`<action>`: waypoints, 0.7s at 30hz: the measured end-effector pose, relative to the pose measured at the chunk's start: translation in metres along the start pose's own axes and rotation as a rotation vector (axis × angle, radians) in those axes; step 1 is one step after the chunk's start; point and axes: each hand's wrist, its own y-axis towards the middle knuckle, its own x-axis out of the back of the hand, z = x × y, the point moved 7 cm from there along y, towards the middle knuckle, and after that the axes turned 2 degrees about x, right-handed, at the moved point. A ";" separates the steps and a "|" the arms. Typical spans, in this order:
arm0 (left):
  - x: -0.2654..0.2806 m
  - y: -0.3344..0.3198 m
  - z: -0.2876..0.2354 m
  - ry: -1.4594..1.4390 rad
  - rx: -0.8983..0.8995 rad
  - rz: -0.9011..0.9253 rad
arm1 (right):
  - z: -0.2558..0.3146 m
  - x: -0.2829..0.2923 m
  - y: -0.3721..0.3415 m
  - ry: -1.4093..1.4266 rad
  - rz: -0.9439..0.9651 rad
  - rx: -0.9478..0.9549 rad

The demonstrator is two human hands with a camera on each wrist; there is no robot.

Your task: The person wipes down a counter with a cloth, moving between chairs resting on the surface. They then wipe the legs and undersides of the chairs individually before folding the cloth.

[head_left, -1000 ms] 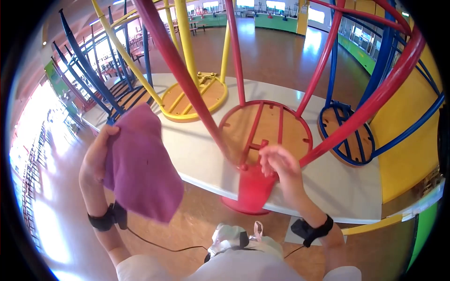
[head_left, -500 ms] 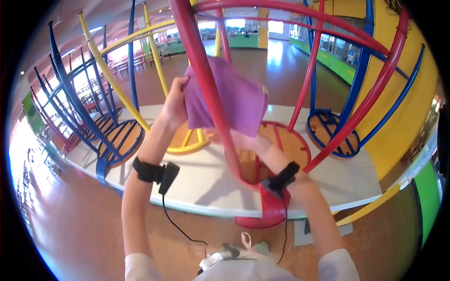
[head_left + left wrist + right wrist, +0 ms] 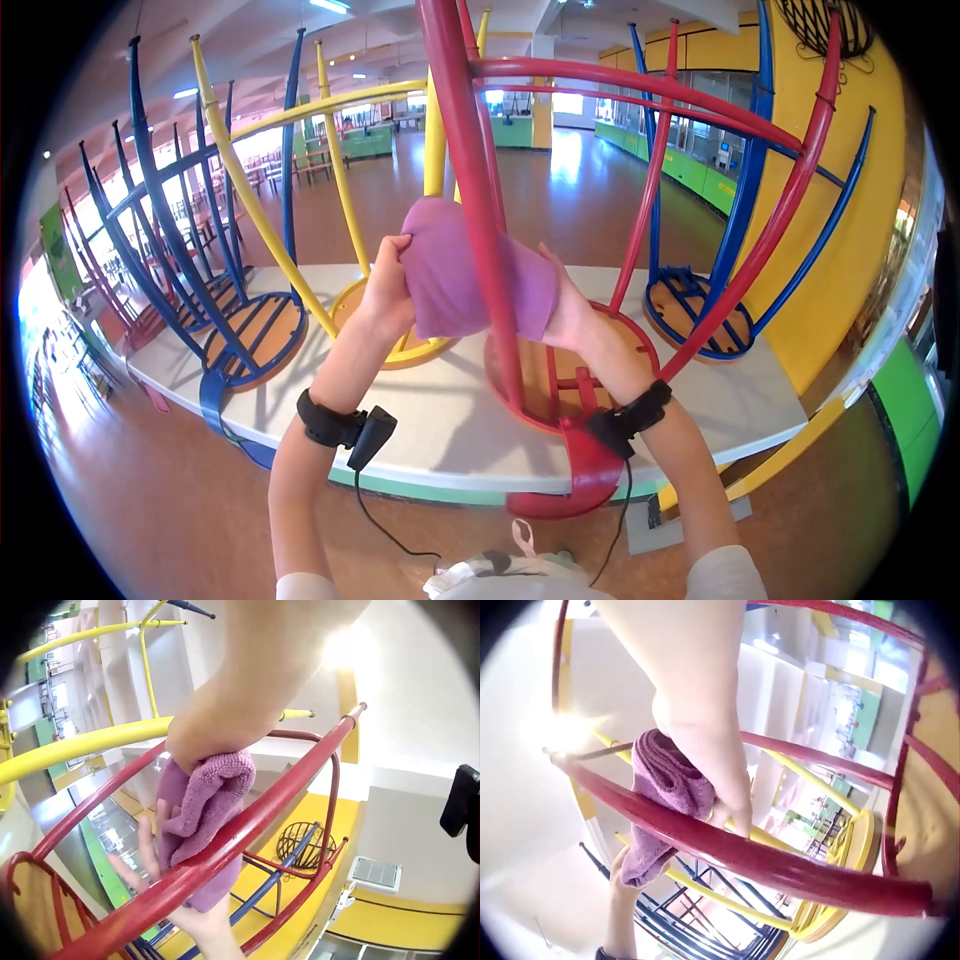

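A folded purple cloth [image 3: 430, 270] is held up behind the near leg of an upturned red chair [image 3: 480, 190], which crosses in front of it. My left hand [image 3: 388, 290] grips the cloth's left edge, thumb on the near face. On the other side, my right hand [image 3: 570, 312] lies against the cloth's right end. In the left wrist view the right hand's fingers [image 3: 148, 851] are spread and fairly straight, with the cloth against the palm. The right wrist view shows thick folds of the cloth [image 3: 667, 776] beside the red leg.
Upturned chairs stand on a white table [image 3: 440, 430]: a yellow chair [image 3: 340, 190] and a blue chair [image 3: 255, 340] on the left, another blue chair [image 3: 700, 315] on the right. Their legs rise around my arms. A yellow wall [image 3: 820, 250] borders the right side.
The cloth, first hanging from my left hand at the left, has moved right to behind the red leg. My right hand has risen from the red chair's seat to the cloth.
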 end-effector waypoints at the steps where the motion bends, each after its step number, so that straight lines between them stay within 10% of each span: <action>1: -0.003 0.002 -0.003 0.029 -0.024 -0.001 | 0.007 -0.007 0.001 -0.007 0.010 0.010; 3: -0.006 0.007 -0.011 0.063 -0.049 0.004 | 0.028 0.003 0.003 -0.060 -0.284 0.084; 10: -0.050 -0.019 -0.068 0.195 -0.395 -0.037 | 0.105 -0.066 0.007 -0.553 -0.359 0.585; 15: -0.072 -0.060 -0.077 0.486 -0.836 0.097 | 0.098 -0.166 -0.018 -1.446 -0.158 1.208; 21: -0.079 -0.049 -0.039 0.619 -1.024 0.027 | 0.087 -0.167 -0.012 -1.514 -0.054 1.432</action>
